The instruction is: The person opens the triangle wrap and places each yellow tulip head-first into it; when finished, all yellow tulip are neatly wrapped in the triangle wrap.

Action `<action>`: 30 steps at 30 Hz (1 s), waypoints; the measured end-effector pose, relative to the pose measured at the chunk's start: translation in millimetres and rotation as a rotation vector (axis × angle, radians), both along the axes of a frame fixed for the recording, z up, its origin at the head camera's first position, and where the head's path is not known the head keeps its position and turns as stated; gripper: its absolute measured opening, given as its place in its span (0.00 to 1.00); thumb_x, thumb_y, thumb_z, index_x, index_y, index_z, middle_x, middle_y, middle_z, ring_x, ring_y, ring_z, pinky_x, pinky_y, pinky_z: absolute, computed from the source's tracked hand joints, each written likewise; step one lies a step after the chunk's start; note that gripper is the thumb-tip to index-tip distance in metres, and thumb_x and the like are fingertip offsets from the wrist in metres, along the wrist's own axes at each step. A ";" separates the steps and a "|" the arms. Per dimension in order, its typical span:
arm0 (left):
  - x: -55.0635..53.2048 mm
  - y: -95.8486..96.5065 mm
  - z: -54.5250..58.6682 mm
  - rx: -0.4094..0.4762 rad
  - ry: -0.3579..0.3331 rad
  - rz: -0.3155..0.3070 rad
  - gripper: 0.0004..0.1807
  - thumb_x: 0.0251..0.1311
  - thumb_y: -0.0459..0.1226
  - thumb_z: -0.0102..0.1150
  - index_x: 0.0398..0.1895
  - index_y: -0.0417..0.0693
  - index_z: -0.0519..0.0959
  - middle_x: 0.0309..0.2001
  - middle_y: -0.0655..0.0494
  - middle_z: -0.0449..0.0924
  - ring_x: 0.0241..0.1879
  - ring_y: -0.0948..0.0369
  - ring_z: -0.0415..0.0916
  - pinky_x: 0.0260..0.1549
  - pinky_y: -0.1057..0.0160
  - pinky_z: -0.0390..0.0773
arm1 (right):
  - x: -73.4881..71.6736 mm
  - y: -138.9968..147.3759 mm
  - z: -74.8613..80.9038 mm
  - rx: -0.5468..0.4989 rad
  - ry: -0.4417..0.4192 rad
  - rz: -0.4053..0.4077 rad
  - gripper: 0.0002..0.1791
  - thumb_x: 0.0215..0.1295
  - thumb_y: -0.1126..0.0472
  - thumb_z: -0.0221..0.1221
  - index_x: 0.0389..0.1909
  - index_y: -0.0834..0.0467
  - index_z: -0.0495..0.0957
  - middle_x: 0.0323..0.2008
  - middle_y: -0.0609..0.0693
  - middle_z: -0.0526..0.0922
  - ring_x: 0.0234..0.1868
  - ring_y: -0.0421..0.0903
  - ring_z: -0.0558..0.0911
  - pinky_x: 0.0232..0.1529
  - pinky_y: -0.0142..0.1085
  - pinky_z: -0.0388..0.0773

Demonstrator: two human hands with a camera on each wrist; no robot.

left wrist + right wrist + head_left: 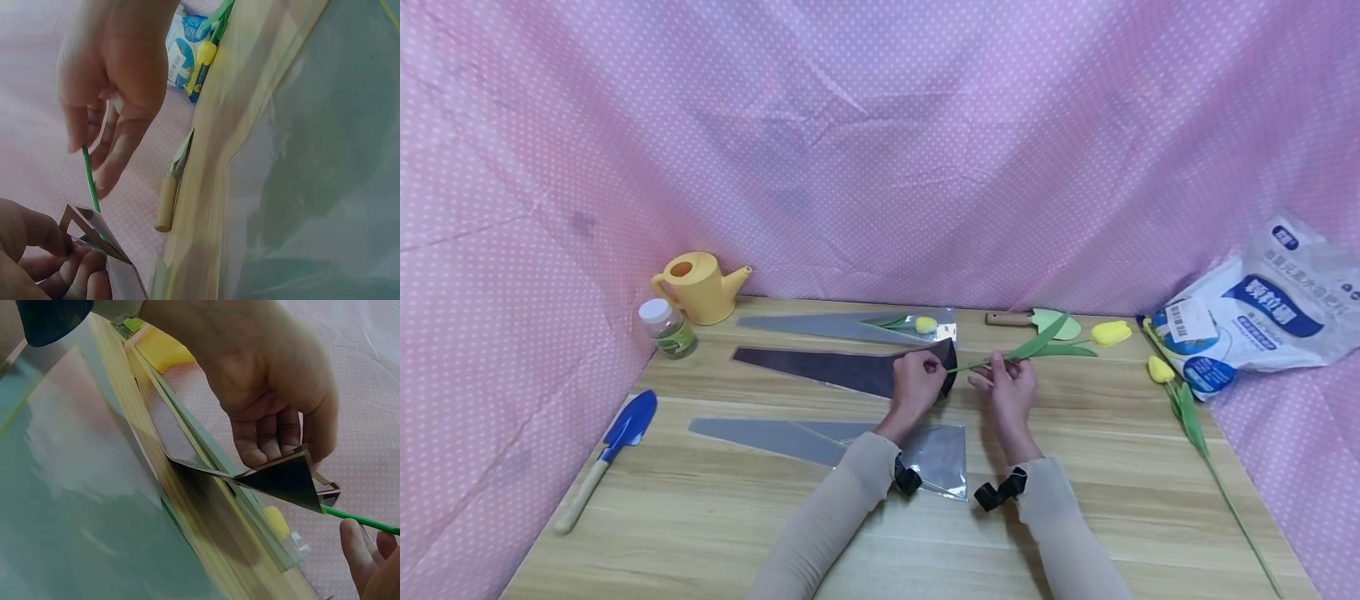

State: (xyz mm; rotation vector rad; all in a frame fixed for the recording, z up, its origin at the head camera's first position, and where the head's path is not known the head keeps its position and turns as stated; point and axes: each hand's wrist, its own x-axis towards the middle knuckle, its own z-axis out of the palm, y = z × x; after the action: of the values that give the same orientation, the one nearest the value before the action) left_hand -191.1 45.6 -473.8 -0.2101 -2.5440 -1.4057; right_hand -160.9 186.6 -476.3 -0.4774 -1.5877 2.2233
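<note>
A dark flower sleeve (827,367) lies across the middle of the table, its wide mouth lifted and spread at the right. My left hand (917,383) pinches the rim of that mouth; the right wrist view shows the curled fingers on the sleeve's edge (281,481). My right hand (1011,396) holds a yellow artificial tulip (1111,333) by its green stem (92,178), the bloom pointing right. The stem's lower end enters the sleeve's mouth and is hidden inside.
Behind lies a clear sleeve (820,325) with a tulip (925,325) inside; another sleeve (760,433) lies in front. A loose tulip (1191,417), white bag (1262,308) and green trowel (1011,319) are to the right. Leftward stand a watering can (703,287), jar (670,333) and blue trowel (632,421).
</note>
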 end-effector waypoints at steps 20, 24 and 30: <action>0.3 -1.2 1.8 0.025 0.028 0.021 0.06 0.50 0.30 0.62 0.21 0.44 0.86 0.19 0.56 0.82 0.20 0.69 0.71 0.23 0.74 0.70 | 3.0 1.9 10.7 -0.025 -0.032 0.017 0.08 0.78 0.52 0.48 0.44 0.54 0.67 0.34 0.41 0.79 0.30 0.38 0.88 0.30 0.33 0.86; 1.9 0.3 2.5 0.018 0.019 0.024 0.06 0.51 0.30 0.62 0.22 0.45 0.86 0.20 0.56 0.83 0.21 0.69 0.72 0.24 0.74 0.71 | 4.0 2.4 9.0 -0.025 -0.013 0.001 0.06 0.78 0.55 0.48 0.45 0.53 0.65 0.33 0.40 0.79 0.30 0.38 0.89 0.31 0.34 0.86; 3.1 2.9 3.4 0.005 0.019 0.019 0.05 0.51 0.31 0.63 0.23 0.45 0.86 0.20 0.56 0.83 0.21 0.69 0.72 0.24 0.73 0.71 | 4.0 -3.7 5.9 -0.032 -0.021 0.000 0.06 0.77 0.58 0.50 0.46 0.56 0.67 0.34 0.41 0.81 0.32 0.40 0.89 0.35 0.34 0.86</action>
State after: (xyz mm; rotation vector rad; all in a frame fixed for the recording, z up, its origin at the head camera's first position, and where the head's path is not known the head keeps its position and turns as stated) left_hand -188.0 48.4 -470.4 -0.1972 -2.5201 -1.3965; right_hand -156.9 183.0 -470.4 -0.5108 -1.5649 2.2536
